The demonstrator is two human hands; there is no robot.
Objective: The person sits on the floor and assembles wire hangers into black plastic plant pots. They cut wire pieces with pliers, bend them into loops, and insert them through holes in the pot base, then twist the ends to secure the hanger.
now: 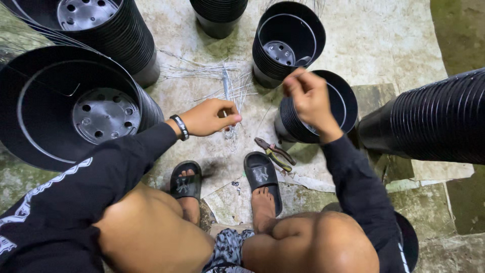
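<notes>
Seen from above, a person squats on a stained concrete floor (pixel 374 35), with stacks of black plastic pots (pixel 288 43) ringed around a loose bundle of thin wires (pixel 227 83). The bundle lies at the centre, its long axis running away from the person toward the far pots. Pliers (pixel 275 153) lie just nearer than the bundle, beside a black sandal (pixel 261 174). The left hand (pixel 209 117) is closed, pinching wire at the bundle's near end; the right hand (pixel 309 98) — raised right of the bundle, over a leaning pot stack (pixel 343 98) — is pinched shut on something too fine to tell.
</notes>
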